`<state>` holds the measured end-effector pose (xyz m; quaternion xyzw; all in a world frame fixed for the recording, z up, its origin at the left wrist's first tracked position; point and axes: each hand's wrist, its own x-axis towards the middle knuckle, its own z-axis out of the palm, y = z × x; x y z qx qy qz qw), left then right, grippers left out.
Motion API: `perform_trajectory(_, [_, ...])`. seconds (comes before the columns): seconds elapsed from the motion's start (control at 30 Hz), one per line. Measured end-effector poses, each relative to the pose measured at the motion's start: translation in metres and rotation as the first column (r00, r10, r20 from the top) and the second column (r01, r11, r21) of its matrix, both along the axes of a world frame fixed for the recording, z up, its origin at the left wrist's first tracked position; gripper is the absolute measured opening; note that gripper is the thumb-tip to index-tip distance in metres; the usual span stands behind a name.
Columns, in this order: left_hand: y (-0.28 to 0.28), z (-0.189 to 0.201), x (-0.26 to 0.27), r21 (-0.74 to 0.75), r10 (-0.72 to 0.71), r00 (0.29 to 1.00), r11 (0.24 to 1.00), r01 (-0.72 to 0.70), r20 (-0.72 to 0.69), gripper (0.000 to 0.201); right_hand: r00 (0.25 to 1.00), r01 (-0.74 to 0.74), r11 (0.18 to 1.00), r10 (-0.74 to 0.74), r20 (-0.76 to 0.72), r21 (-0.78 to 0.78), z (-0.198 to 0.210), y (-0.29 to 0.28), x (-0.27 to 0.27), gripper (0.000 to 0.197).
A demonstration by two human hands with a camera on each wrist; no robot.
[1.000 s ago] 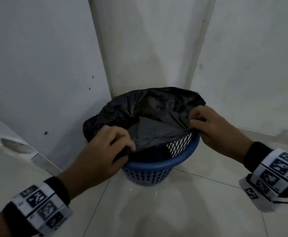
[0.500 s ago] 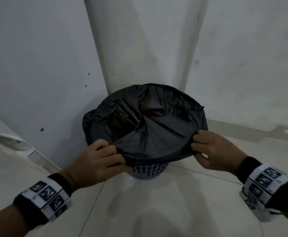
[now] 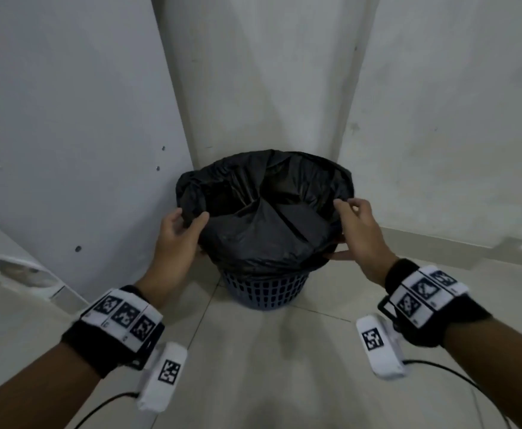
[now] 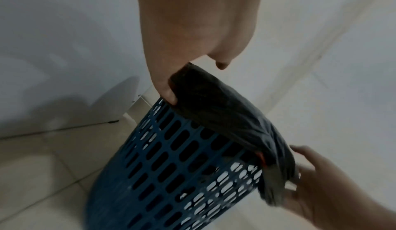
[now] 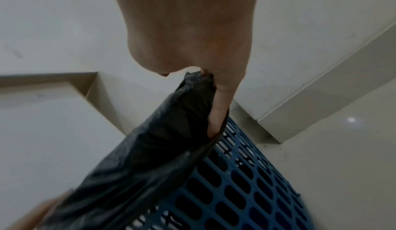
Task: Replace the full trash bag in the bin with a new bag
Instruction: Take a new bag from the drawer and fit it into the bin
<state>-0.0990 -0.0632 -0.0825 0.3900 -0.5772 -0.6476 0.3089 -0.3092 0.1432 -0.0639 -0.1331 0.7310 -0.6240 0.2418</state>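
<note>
Black trash bag (image 3: 266,221) lining the blue slotted bin (image 3: 266,292), its edge folded over the rim all round. Standing on the tiled floor (image 3: 253,366) in a corner of pale walls (image 3: 67,119). Left hand (image 3: 177,233) at the left rim, thumb and fingers (image 3: 199,219) pinching the folded plastic; right hand (image 3: 357,226) likewise at the right rim, fingers (image 3: 340,204) pinching the bag's edge. No brand or readable writing anywhere (only black-and-white coded squares on the wristbands (image 3: 123,317)).
</note>
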Motion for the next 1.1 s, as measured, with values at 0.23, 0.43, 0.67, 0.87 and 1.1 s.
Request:
perform_trajectory(0.23, [0.008, -0.009, 0.0, -0.017, 0.019, 0.981, 1.0, -0.016, 0.192, 0.046, 0.997, -0.056, 0.979, 0.044, 0.066, 0.198, 0.012, -0.011, -0.036, 0.052])
perform_trajectory(0.43, [-0.02, -0.004, 0.009, -0.305, 0.126, 0.983, 0.949, -0.081, 0.131, 0.038, 0.982, -0.186, 0.921, 0.179, 0.054, 0.341, 0.028, -0.022, -0.039, 0.021])
perform_trajectory(0.67, [-0.033, 0.014, 0.0, -0.164, -0.017, 0.894, 0.981, 0.101, 0.447, 0.026, 0.971, -0.239, 0.895, 0.216, 0.102, 0.378, 0.024, -0.029, -0.042, 0.014])
perform_trajectory(0.87, [-0.045, 0.022, -0.016, -0.285, -0.078, 0.918, 0.937, 0.2, 0.388, 0.087, 0.965, -0.26, 0.895, 0.229, 0.126, 0.362, 0.02, -0.031, -0.046, 0.036])
perform_trajectory(1.1, [-0.059, 0.027, -0.011, -0.387, 0.034, 0.84, 0.897, 0.213, 0.541, 0.036, 0.977, -0.209, 0.845, 0.161, 0.139, 0.492, 0.026, -0.017, -0.057, 0.033])
